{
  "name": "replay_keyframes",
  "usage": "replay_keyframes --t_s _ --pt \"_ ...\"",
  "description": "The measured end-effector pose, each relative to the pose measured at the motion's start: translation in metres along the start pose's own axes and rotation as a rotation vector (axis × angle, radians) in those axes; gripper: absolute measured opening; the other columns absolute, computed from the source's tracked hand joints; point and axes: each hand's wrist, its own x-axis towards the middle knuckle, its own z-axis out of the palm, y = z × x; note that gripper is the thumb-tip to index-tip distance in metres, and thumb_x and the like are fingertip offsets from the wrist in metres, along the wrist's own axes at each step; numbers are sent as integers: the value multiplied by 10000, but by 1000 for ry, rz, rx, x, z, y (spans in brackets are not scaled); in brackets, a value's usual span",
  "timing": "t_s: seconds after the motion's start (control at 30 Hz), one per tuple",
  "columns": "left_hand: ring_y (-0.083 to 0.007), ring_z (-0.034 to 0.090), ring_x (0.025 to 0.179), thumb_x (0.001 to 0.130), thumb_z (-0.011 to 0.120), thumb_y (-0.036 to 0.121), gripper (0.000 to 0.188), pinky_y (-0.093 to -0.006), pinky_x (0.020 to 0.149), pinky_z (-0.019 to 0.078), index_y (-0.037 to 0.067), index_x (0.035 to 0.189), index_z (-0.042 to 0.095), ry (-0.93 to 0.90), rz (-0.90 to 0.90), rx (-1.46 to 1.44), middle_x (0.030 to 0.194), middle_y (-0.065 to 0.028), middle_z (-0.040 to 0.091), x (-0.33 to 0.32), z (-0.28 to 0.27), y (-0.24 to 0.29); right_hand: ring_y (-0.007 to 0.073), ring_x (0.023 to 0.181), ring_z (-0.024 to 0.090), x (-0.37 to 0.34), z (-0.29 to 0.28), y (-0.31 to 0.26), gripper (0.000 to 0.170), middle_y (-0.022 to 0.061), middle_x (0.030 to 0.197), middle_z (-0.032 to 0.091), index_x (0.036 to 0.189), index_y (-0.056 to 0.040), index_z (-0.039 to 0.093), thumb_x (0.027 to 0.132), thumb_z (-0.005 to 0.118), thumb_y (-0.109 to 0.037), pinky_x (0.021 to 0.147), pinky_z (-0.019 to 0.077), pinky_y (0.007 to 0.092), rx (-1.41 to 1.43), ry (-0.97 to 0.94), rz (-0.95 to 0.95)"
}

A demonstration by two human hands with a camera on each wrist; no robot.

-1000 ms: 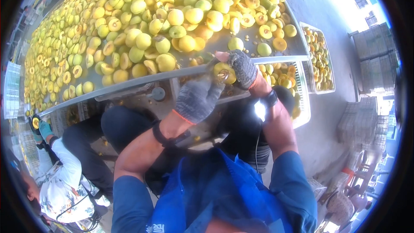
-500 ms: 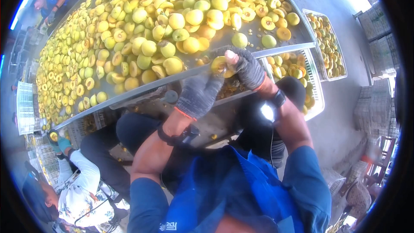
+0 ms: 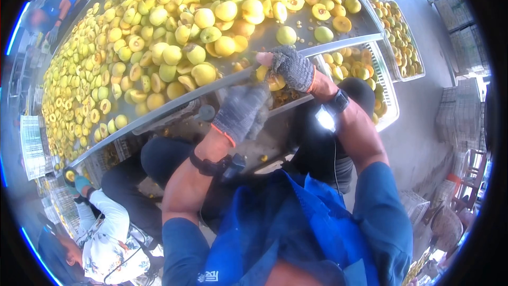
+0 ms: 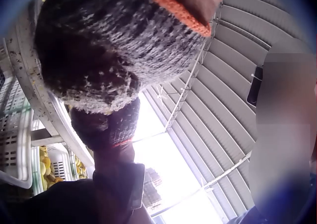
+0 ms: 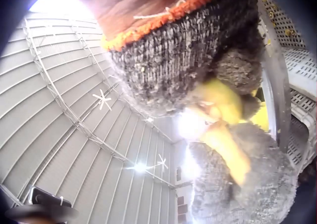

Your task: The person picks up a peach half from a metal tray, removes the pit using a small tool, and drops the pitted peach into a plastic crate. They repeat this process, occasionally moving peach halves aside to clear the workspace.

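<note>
My right hand [image 3: 293,69], in a grey knit glove with the thumb tip bare, grips a cut yellow stone fruit [image 3: 275,81] just over the near edge of the sorting table [image 3: 344,46]. My gloved left hand [image 3: 241,111] is close below and left of it, blurred by motion. In the left wrist view the left glove [image 4: 114,46] has curled fingers; I cannot tell what they hold. The right wrist view shows the fruit [image 5: 225,102] against the right glove, with a yellow-orange strip [image 5: 230,154] lying along the left glove [image 5: 247,189].
Heaps of whole and halved yellow fruit [image 3: 174,55] cover the table. A white crate [image 3: 389,87] of fruit stands under its right end, another crate [image 3: 405,69] beyond. At the left a person in a floral top [image 3: 114,251] works; another person [image 3: 53,13] is at the far side.
The head view shifts slightly. My left hand draws a little down from the fruit, and the right hand turns it so its cut face shows less. The fruit stays in the right hand.
</note>
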Motion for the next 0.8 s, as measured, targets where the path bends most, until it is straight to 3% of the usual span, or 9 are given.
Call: replay_keyframes --t_s 0.13,0.27,0.37,0.43,0.47,0.53,0.63,0.73,0.8 --pt "-85 480 429 1017 593 266 211 -247 346 353 71 942 623 113 -63 25 677 5 569 -5 13 6 112 727 607 3 5 3 386 44 788 678 961 38 716 995 624 -336 685 502 293 -5 32 26" --pt "-104 511 456 1018 591 268 257 -278 394 378 55 878 629 50 166 227 631 -3 562 6 2 -8 115 725 605 2 4 2 391 48 790 679 966 35 723 998 619 -341 687 497 290 -18 17 48" --pt "-154 556 494 1030 560 300 415 -344 489 424 6 745 623 18 291 460 542 -38 545 11 -5 -9 235 863 661 7 -14 21 299 144 988 687 1177 -1 660 898 657 -108 769 536 352 -221 -145 -122" --pt "-162 554 492 1031 558 301 417 -355 502 426 3 746 620 -15 370 507 552 -42 552 15 -9 -14 291 952 687 9 -18 15 439 188 1098 690 1288 -25 624 854 677 11 822 556 381 -291 -239 -89" --pt "-163 550 489 1031 559 298 412 -356 499 425 5 747 619 -19 390 519 556 -41 553 15 -9 -14 289 972 685 9 -21 9 446 184 1110 690 1299 -32 620 859 678 12 833 557 380 -262 -252 22" --pt "-153 535 470 1026 564 283 381 -340 459 412 22 753 618 20 358 493 559 -27 548 9 -4 -9 286 992 680 5 -22 2 452 177 1122 688 1311 -41 617 867 686 8 850 557 374 -269 -234 -41" --pt "-70 469 442 1009 609 272 195 -242 376 352 90 945 638 33 -11 188 675 27 576 1 -1 2 277 982 674 1 -19 8 438 163 1108 687 1302 -44 621 874 700 1 854 553 357 -209 -130 -386" --pt "-84 483 439 1012 602 301 222 -248 359 345 93 942 636 115 -26 37 674 17 579 3 4 6 242 935 663 1 1 19 358 133 1053 693 1258 -34 640 903 692 -28 842 542 340 242 14 -166" --pt "-92 489 436 1014 598 302 225 -249 350 339 94 938 635 101 14 27 678 10 583 4 6 3 208 893 652 -10 15 15 274 105 1011 698 1217 -22 655 953 664 -94 836 535 336 601 160 239"
